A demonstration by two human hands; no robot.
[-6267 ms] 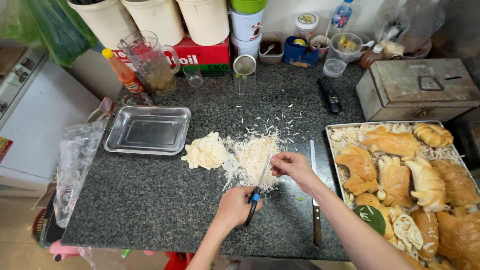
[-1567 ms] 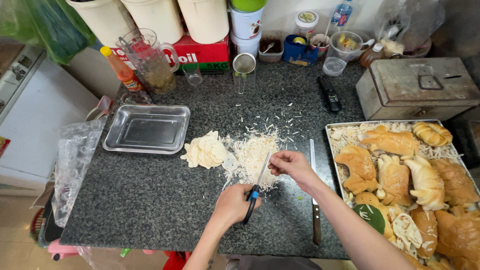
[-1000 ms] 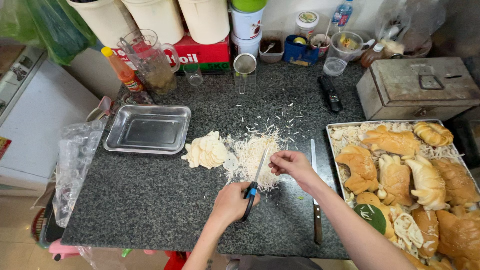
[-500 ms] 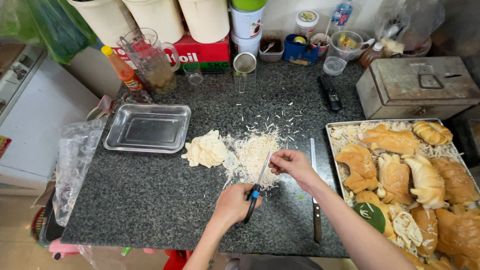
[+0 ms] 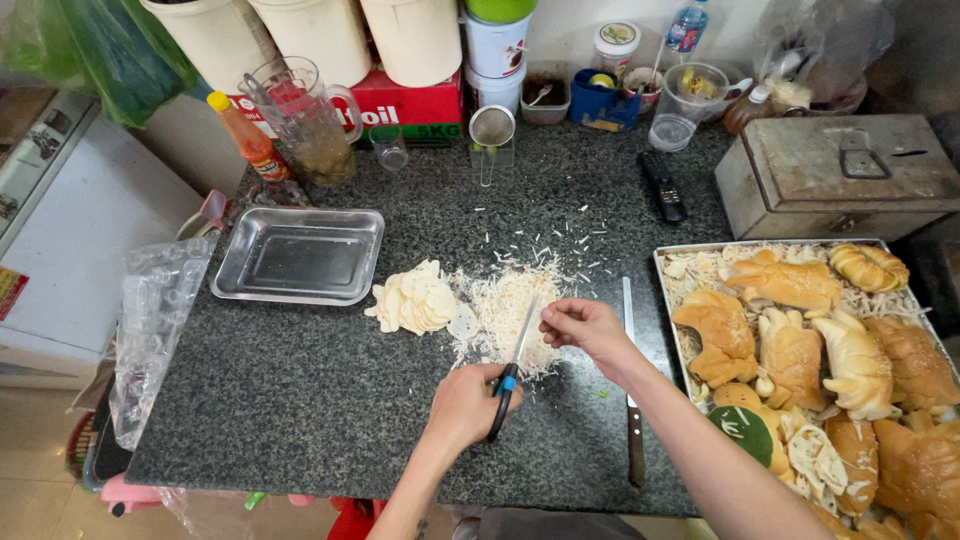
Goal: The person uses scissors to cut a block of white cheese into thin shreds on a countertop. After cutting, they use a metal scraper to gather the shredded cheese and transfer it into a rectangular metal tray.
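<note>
Low centre: left hand (image 5: 462,403) closed on blue-handled scissors (image 5: 508,372), blades up into the shreds (image 5: 510,318). Right hand (image 5: 583,325) pinched on something too small to make out. Probably light, soft, crumbly; best held by an edge. Beyond, slices (image 5: 415,298), then tray (image 5: 300,256). Scissor tips hidden.

Surface: dark speckled granite countertop (image 5: 300,400)
Left: empty rectangular steel tray (image 5: 298,256)
Centre: pale shredded pile (image 5: 510,315), stack of pale slices (image 5: 415,298)
Right: wooden-handled knife (image 5: 632,400), pastry-filled metal tray (image 5: 668,300)
</note>
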